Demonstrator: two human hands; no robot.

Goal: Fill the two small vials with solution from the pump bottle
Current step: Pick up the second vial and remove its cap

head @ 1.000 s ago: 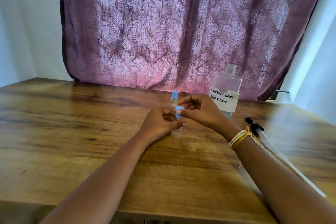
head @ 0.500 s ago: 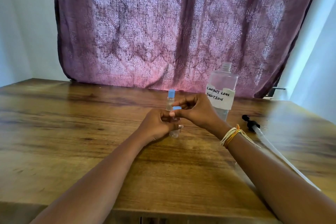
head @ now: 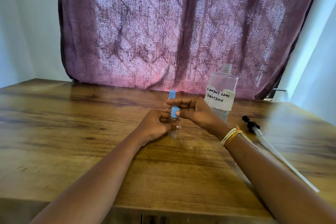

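So the big wooden table [head: 72, 132] fills most of the view, purple patterned curtain [head: 181, 32] hanging behind it. Clear bottle [head: 222, 92] labelled "contact lens solution" stands uncapped at the back right, its pump [head: 254, 127] lying on the table to its right. Mid-table, left hand [head: 154, 125] grips a small vial [head: 173, 131] upright, right hand [head: 192, 111] pinches its blue cap [head: 175, 111]. Second capped vial [head: 171, 95] stands just behind them.
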